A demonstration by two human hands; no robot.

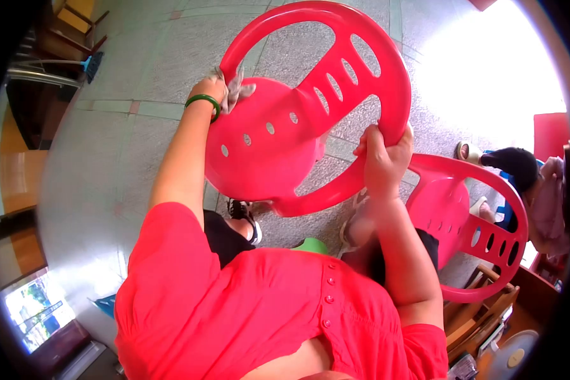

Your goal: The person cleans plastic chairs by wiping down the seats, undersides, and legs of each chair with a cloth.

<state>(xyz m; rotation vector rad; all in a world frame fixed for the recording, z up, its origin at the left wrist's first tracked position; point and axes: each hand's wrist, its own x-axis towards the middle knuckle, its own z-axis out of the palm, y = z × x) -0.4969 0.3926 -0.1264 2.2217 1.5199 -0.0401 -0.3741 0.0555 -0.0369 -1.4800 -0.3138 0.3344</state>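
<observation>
A red plastic chair point(259, 126) with a rounded, slotted back is tilted in front of me. My left hand point(210, 90), below which a green bangle circles the wrist, holds a crumpled greyish cloth point(235, 92) against the left side of the chair's curved frame. My right hand point(386, 158) is wrapped round the right side of the same frame. The left fingers are partly hidden behind the cloth and the frame.
Another red chair point(440, 215) stands close on my right. Beyond it a person in dark clothing and light sandals point(470, 152) is partly visible. Wooden furniture point(478, 310) is at lower right. A blue brush point(93, 66) lies at upper left on the grey floor point(152, 57).
</observation>
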